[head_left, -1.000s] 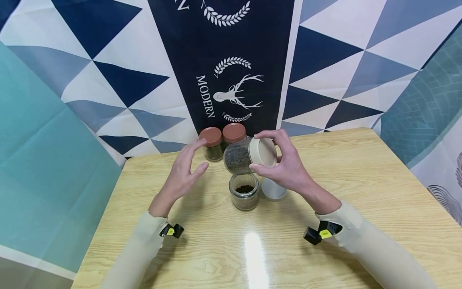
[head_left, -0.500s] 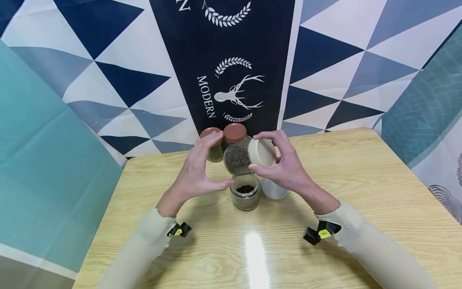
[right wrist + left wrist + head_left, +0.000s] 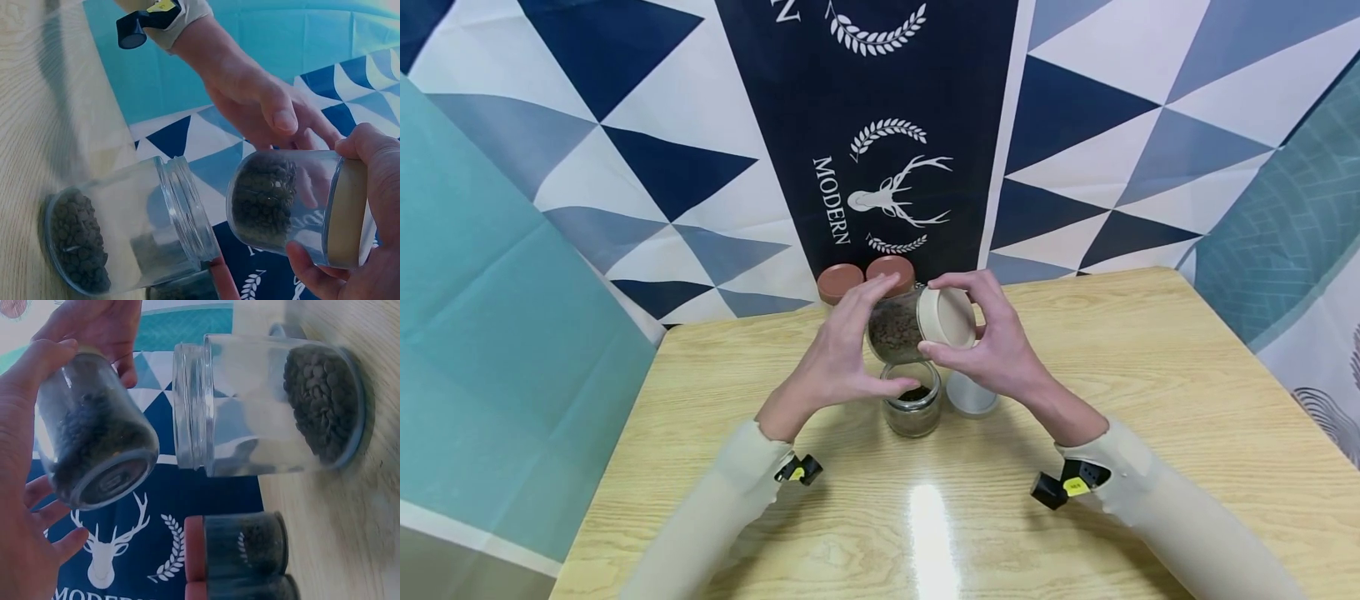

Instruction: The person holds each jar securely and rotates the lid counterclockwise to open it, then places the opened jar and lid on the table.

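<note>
My right hand (image 3: 1003, 346) grips the cream lid (image 3: 953, 318) of a clear jar (image 3: 895, 329) with thumb and fingers. The jar is held on its side in the air, with dark pieces inside. Below it an uncovered glass jar (image 3: 125, 225) stands on the table, with a layer of small dark, rounded pieces (image 3: 322, 403) at its bottom. My left hand (image 3: 842, 354) is spread around the base end of the held jar, its thumb in front of the lower jar's mouth in the head view. Whether it touches the held jar I cannot tell.
Two jars with reddish-brown lids (image 3: 840, 282) stand at the table's back edge, against a patterned cloth (image 3: 895, 83). A pale flat lid (image 3: 972, 396) lies right of the uncovered jar. The wooden table (image 3: 1075, 367) stretches to both sides.
My left hand has moved right, from beside the reddish-lidded jars to around the held jar's base end. The right hand and its jar have stayed nearly still.
</note>
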{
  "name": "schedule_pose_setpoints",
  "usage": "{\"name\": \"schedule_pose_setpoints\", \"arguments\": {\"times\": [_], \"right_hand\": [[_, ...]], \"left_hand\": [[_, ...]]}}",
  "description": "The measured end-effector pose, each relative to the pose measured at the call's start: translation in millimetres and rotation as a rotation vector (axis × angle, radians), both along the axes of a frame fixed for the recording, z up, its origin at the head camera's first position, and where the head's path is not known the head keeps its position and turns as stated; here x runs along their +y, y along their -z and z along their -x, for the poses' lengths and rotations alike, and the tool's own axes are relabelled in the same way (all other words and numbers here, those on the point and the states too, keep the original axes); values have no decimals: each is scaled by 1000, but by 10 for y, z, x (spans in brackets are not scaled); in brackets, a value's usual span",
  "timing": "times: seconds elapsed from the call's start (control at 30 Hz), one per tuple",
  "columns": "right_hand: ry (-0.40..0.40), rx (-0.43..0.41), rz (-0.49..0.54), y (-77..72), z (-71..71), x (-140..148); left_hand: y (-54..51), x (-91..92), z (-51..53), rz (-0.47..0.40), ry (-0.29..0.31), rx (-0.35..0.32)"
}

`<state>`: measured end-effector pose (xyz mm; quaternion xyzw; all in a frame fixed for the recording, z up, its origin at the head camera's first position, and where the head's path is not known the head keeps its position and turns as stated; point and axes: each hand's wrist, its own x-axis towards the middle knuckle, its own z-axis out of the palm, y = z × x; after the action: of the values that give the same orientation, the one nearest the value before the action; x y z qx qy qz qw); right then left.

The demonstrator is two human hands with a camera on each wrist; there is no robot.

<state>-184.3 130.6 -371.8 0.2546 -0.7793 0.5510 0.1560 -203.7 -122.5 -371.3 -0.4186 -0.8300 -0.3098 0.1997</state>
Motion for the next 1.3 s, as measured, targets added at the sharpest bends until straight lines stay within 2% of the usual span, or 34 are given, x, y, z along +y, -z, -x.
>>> {"name": "schedule_pose_setpoints", "arguments": {"times": [0.13, 0.43, 0.83, 1.07, 1.3], "right_hand": [[-3, 5, 1, 0, -2, -5], [-5, 22, -13, 3, -18, -15], [-30, 83, -42, -6, -12, -42], [-38, 71, -58, -18, -13, -45], [-39, 12, -127, -84, -50, -34]], "left_hand": [[23, 68, 31, -3, 13, 4], [74, 179, 73, -3, 42, -47], [136, 246, 97, -13, -62, 41], [123, 229, 97, -12, -71, 38], [141, 212, 76, -21, -79, 20]]}}
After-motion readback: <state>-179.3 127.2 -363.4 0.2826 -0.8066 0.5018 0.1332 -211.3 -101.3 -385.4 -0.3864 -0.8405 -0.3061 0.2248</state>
